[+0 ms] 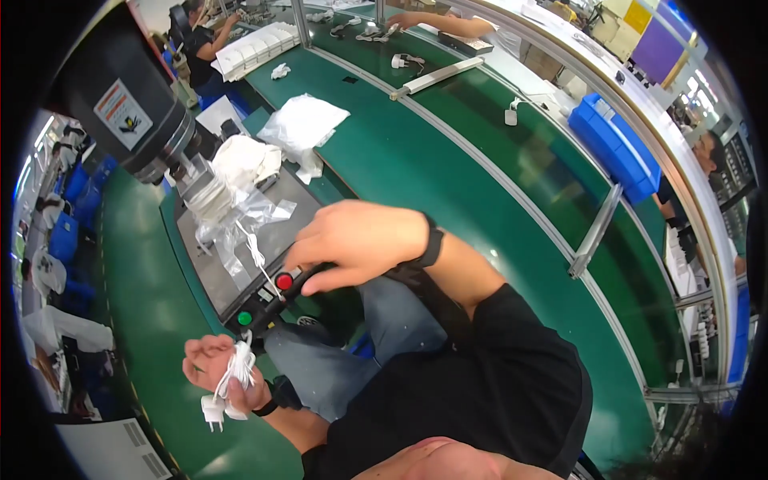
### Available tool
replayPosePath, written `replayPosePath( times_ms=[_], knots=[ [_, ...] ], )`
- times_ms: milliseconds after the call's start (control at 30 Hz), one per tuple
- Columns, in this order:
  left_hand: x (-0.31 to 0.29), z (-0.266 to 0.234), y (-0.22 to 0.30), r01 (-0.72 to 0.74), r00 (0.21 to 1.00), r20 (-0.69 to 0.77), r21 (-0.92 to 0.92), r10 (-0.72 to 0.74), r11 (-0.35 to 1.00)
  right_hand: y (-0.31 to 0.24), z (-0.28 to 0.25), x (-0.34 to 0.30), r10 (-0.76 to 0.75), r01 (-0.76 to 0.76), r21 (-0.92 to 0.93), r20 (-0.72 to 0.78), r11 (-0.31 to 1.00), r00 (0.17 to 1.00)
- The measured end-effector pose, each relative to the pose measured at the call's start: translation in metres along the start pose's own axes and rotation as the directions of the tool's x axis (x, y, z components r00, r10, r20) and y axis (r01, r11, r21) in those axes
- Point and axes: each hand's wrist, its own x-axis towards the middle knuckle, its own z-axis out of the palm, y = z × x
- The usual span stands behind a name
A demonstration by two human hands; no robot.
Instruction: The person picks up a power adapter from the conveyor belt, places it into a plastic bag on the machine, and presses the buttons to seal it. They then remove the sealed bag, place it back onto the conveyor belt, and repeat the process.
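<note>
At the lower left, my left hand (210, 364) is closed around a white charger (213, 410) with a two-pin plug and its bundled white cable (241, 365). A green button (245, 318) on the machine's black front panel is just above that hand. My right hand (352, 240) reaches over the other end of the panel, beside a red button (284, 281). Its thumb and fingers are apart around a dark part there, and the fingertips are partly hidden. A white cable (255, 250) trails from the machine's bed across the panel between my hands.
A dark machine head (120, 96) stands over the metal bed (210, 268), where clear plastic film (240, 220) and a white bundle (244, 160) lie. White bags (304, 124) rest behind. Metal rails edge a green conveyor (544, 184) carrying chargers. A blue bin (614, 148) sits at right; other people work around.
</note>
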Motion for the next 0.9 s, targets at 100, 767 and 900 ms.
replayPosePath(
  times_ms=[100,767,900],
  knots=[
    [0.005,-0.02,-0.003,0.163,0.98,0.136,-0.148,-0.143,0.975,0.029,-0.044,-0.042,0.07,-0.121,-0.153,-0.3,0.981,0.951],
    [0.035,-0.038,-0.181,0.814,0.58,-0.281,0.16,-0.764,0.559,0.283,-0.176,-0.404,0.409,-0.959,0.27,-0.869,-0.081,-0.279],
    [0.047,-0.02,-0.17,0.886,0.435,-0.354,0.007,-0.828,0.463,0.274,-0.223,-0.391,-0.003,-0.997,0.014,-1.0,0.073,-0.014]
  ],
)
